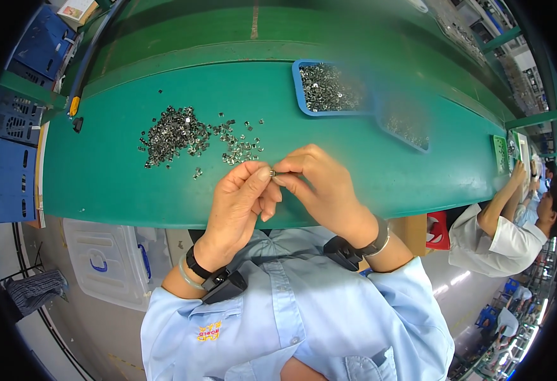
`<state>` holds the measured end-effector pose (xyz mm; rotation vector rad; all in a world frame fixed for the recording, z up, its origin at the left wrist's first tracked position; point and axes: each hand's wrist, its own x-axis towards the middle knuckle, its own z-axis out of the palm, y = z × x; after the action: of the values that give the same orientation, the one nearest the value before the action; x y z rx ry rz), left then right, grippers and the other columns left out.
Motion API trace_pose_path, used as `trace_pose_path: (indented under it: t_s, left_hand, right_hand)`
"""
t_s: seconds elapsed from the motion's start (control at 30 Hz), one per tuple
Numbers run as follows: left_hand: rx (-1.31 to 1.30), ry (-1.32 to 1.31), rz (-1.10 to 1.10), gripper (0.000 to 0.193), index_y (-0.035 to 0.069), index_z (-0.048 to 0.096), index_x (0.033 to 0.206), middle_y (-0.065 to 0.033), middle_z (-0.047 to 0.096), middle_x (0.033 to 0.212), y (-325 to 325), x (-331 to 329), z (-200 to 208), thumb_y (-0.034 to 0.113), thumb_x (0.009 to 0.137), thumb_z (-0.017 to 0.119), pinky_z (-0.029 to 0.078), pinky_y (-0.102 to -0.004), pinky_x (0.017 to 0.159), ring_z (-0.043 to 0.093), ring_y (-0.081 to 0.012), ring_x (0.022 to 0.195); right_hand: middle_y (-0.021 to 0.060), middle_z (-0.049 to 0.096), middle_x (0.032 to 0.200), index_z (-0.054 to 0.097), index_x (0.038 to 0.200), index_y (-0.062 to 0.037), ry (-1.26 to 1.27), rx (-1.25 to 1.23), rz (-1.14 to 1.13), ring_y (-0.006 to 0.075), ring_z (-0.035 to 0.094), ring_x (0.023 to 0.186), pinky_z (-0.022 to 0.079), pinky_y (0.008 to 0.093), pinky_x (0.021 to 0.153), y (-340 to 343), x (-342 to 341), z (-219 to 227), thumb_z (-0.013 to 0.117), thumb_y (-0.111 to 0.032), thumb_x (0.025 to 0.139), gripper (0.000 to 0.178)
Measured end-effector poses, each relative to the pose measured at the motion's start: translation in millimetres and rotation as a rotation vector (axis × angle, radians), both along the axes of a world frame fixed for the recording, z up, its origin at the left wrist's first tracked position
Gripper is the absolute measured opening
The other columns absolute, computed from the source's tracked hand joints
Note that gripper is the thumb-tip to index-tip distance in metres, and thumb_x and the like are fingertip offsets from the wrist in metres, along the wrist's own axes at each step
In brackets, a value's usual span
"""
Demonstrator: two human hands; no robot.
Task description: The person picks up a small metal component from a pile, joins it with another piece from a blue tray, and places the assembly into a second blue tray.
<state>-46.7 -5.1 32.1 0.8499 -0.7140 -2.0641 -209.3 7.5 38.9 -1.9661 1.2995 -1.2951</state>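
Observation:
Between the fingertips of both hands sits a small shiny metal part (272,173), mostly covered by the fingers. My left hand (243,190) pinches it from the left with thumb and forefinger, the other fingers curled below. From the right, my right hand (316,184) grips the same part between thumb and forefinger. Just beyond my left hand lies a loose scatter of small metal parts (240,149). Farther left is a denser pile of dark and silver metal parts (175,134). All of these rest on the green tabletop (113,190).
A blue tray (300,95) full of small metal parts stands at the back, with a second, blurred tray (405,136) to its right. A green tray (500,154) is near a co-worker (503,238) at right. Blue crates (10,159) stand left; a lidded plastic box (104,260) is below.

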Motion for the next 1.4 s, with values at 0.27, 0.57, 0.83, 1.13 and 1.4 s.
trace_pose_path:
  t_s: [0.27,0.57,0.83,1.13,1.4]
  left_hand:
    - [-0.045,0.023,-0.018,0.017,0.003,0.054,0.099,-0.0057,0.060,0.075,1,1,6,0.019,0.095,0.051,0.040,-0.0206,0.046,0.051,-0.0089,0.054]
    - [-0.011,0.063,-0.072,0.017,0.003,0.053,0.103,-0.0068,0.060,0.076,-4,11,1,0.018,0.093,0.054,0.039,-0.0225,0.045,0.051,-0.0107,0.054]
    - [0.024,0.104,-0.035,0.018,0.004,0.053,0.103,-0.0071,0.060,0.076,0,12,0,0.018,0.092,0.056,0.039,-0.0233,0.045,0.052,-0.0116,0.054]
    - [-0.067,0.010,0.002,0.016,0.005,0.054,0.098,-0.0057,0.061,0.072,-1,15,-1,0.018,0.091,0.058,0.041,-0.0226,0.047,0.055,-0.0111,0.056]
    - [-0.124,-0.071,0.046,0.016,0.006,0.054,0.092,-0.0048,0.059,0.068,1,10,5,0.020,0.090,0.060,0.041,-0.0216,0.047,0.055,-0.0108,0.054]
  right_hand:
    - [0.0059,0.062,0.086,0.063,0.089,-0.0069,-0.036,-0.020,0.122,0.0204,0.060,0.079,0.049,0.0303,0.064,-11,-15,1,0.070,-0.004,0.074,0.017]
    - [0.0053,0.062,0.087,0.066,0.090,-0.0067,-0.048,0.087,0.165,0.0210,0.060,0.082,0.050,0.0311,0.068,-13,-9,2,0.070,-0.005,0.075,0.015]
    - [0.0052,0.062,0.088,0.066,0.089,-0.0073,-0.095,0.047,0.204,0.0206,0.059,0.082,0.049,0.0316,0.068,-17,-5,-6,0.069,-0.004,0.075,0.014]
    - [0.0048,0.062,0.086,0.065,0.090,-0.0075,-0.125,0.056,0.200,0.0204,0.059,0.081,0.049,0.0307,0.067,-16,1,-7,0.068,-0.004,0.077,0.014]
    - [0.0049,0.063,0.088,0.065,0.098,-0.0052,-0.246,0.102,0.176,0.0171,0.060,0.080,0.050,0.0269,0.066,-6,8,-13,0.066,-0.001,0.079,0.019]
